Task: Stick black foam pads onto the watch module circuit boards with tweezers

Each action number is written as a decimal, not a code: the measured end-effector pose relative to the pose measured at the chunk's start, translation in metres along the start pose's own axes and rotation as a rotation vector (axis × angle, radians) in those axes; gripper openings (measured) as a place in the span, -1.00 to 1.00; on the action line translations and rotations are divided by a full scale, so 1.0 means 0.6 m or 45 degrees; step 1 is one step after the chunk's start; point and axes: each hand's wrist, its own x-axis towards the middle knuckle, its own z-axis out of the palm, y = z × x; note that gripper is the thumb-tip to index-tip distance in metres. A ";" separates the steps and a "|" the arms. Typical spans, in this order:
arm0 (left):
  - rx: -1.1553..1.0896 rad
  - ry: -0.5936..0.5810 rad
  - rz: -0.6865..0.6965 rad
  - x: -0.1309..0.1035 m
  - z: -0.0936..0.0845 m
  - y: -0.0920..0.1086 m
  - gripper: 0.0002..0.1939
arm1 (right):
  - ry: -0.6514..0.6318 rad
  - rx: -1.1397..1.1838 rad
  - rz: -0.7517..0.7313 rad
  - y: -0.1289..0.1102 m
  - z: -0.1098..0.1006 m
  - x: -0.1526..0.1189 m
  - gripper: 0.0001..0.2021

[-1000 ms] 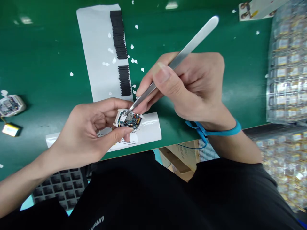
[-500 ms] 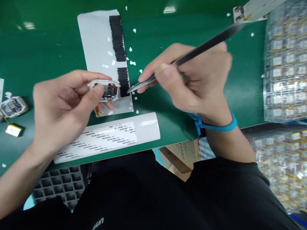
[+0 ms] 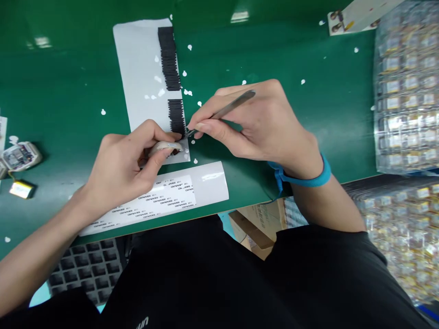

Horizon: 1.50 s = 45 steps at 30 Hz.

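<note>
My left hand grips a small white device housing, tilted so that its open electronics side is mostly hidden. Between the thumb and fingers of my right hand is a pair of metal tweezers. Their tips meet the lower end of a column of thin black strips, close beside the left fingertips. These strips lie on a white backing sheet, under the left hand at its lower part. Whether the tips pinch a strip, I cannot tell.
Printed adhesive sheet lies along the table's front edge. At left rest another opened housing and a small battery. Clear trays of parts stand at right, near a white bracket. White scraps dot the green table.
My left hand has moved right and turned the housing on edge near the strips. My right hand has lowered the tweezers' rear end, keeping the tips by the lowest strips.
</note>
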 end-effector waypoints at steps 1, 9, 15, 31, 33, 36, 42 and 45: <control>0.004 0.003 0.006 0.000 0.002 0.003 -0.89 | 0.030 -0.094 -0.058 0.003 -0.001 0.002 -0.56; 0.027 0.008 -0.027 -0.002 0.007 0.009 -0.91 | 0.062 -0.616 -0.341 -0.005 0.000 -0.010 -0.55; -0.004 0.066 0.027 -0.001 0.013 0.004 -0.91 | 0.057 -0.530 -0.509 0.000 -0.003 -0.007 -0.59; 0.058 0.180 0.432 -0.008 -0.011 0.007 -0.91 | 0.411 -0.417 -0.631 -0.009 -0.004 -0.007 -0.71; -0.261 0.360 0.337 -0.007 -0.032 0.017 -0.87 | 0.535 -0.337 -0.680 -0.014 0.001 -0.008 -0.74; -0.863 0.715 -0.112 0.007 -0.054 0.009 -0.91 | 0.633 -0.320 -0.733 -0.018 0.010 -0.008 -0.71; -1.280 0.795 -0.380 0.036 -0.057 -0.038 -0.82 | 0.596 -0.338 -0.721 -0.014 0.018 -0.011 -0.62; -1.282 0.749 -0.288 0.034 -0.051 -0.034 -0.85 | 0.560 -0.362 -0.713 -0.012 0.018 -0.013 -0.65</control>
